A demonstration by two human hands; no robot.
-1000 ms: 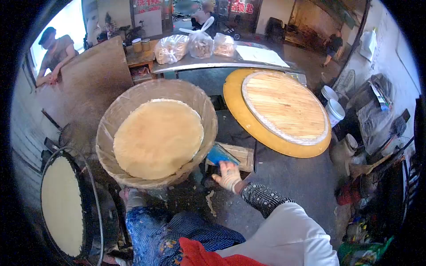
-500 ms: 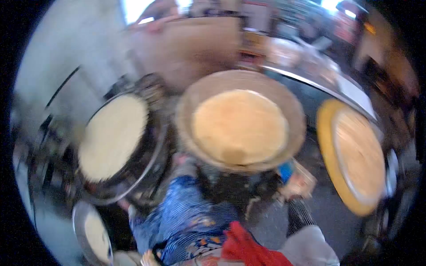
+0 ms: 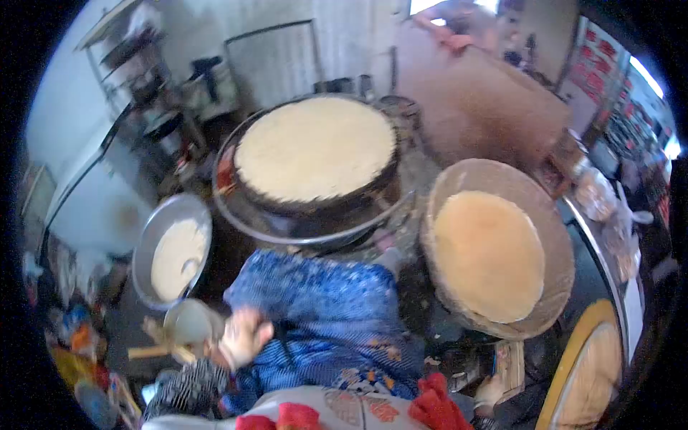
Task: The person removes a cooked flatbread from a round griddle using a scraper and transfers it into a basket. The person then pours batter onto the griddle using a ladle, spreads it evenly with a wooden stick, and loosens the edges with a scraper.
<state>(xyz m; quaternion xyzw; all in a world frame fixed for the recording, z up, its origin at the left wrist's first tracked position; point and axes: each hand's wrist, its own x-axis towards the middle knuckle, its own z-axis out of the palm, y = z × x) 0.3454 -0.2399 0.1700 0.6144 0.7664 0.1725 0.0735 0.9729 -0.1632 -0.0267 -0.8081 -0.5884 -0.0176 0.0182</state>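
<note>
My left hand (image 3: 244, 338) is raised over my left thigh with its fingers apart and nothing visible in it. Just beside it is a small pale pot (image 3: 189, 322). Low on the right, my right hand (image 3: 490, 391) is closed at the edge of a pale wooden block (image 3: 510, 369); its fingers are partly blurred. Ahead is a round griddle (image 3: 315, 209) with a dark side, covered by a pale layer of batter (image 3: 315, 147). To the left, a metal basin (image 3: 145, 269) holds pale batter and a ladle (image 3: 189, 266).
A large basin (image 3: 555, 251) of orange-tan liquid stands at the right. Beyond it are a yellow-rimmed round tray (image 3: 562, 390) and a counter with bags (image 3: 595, 193). A brown board (image 3: 480, 104) stands behind, with a person (image 3: 466, 25) past it. Clutter (image 3: 82, 333) lies at far left.
My view has swung left, so the griddle and basins now sit further right. My left hand has come up into view beside the small pot. My right hand is still at the wooden block.
</note>
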